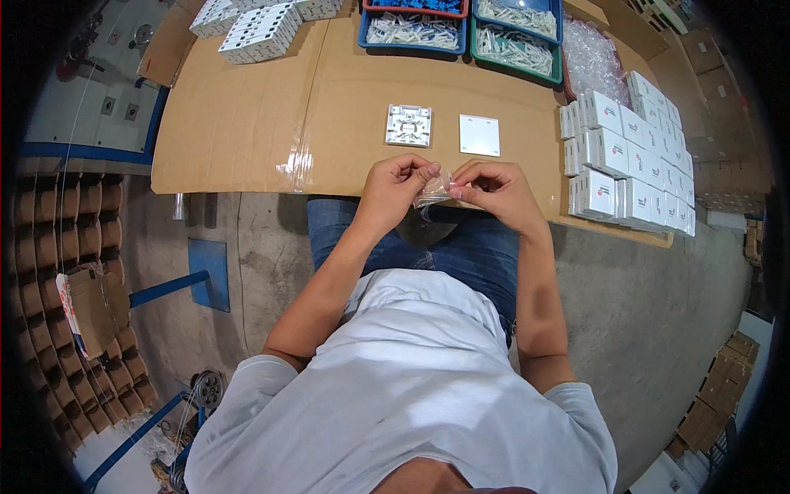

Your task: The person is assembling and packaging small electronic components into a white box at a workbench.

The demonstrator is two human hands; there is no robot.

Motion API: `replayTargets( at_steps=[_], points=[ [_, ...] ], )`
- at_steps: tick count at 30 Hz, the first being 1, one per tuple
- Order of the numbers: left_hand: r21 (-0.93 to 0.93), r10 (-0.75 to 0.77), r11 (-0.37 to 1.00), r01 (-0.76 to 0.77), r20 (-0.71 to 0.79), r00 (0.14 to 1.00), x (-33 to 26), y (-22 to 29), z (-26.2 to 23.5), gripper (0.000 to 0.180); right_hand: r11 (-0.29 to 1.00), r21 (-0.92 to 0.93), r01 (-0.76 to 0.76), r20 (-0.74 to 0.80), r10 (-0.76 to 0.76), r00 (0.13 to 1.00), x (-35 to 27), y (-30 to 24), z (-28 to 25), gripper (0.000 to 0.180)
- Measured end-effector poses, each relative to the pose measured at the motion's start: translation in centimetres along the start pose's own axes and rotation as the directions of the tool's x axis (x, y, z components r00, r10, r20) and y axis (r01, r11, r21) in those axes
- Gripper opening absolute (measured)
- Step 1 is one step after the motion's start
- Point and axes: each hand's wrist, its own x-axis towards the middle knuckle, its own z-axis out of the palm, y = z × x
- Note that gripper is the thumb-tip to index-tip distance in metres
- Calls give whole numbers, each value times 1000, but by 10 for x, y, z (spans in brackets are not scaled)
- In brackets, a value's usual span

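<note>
Two of my hands are on one small clear bag [433, 195], held over the near edge of the table [239, 123], about the middle. My left hand [388, 188] pinches its left side, thumb against the curled forefinger; my right hand [499, 194] pinches the other side the same way, so neither is spread. I can't tell whether the bag is torn open, nor what is inside.

Just beyond my fingers, set in from the near edge, lie a square white frame [409, 126], its inner parts facing up, and a flat white plate [479, 135] to its right, apart from it. Frame and plate are not joined, so I judge this set unfinished, with the bag step in hand.

White boxes [634, 165] stand stacked along the right edge; they look finished, though I can't see into them. Plenty seems left: white blocks [262, 34] piled by the far left corner, a blue tray [411, 50] and a green tray [517, 74] of small white pieces at the far edge, and clear plastic [591, 58] heaped toward the far right corner.
</note>
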Motion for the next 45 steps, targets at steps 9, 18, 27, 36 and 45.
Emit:
replayTargets(
  at_steps=[9,18,27,36,45],
  points=[
    [5,36,999,-36,-99,994,-2,4,3,21,985,46,-169,-67,172,983,-3,-3,4,12],
    [454,256,873,-177,-117,960,6,-7,-14,29,981,-46,-188,-10,187,982,-3,-9,9,33],
    [443,127,865,-234,259,957,-8,19,-14,35,983,-179,-50,-49,42,998,-3,-12,16,18],
    [203,292,924,-325,174,940,-11,4,-6,33,907,-378,185,-227,-285,932,-6,-27,17,14],
    [29,437,897,-441,82,896,-27,10,3,46,950,-298,97,-296,-188,937,-12,-19,6,15]
  ],
)
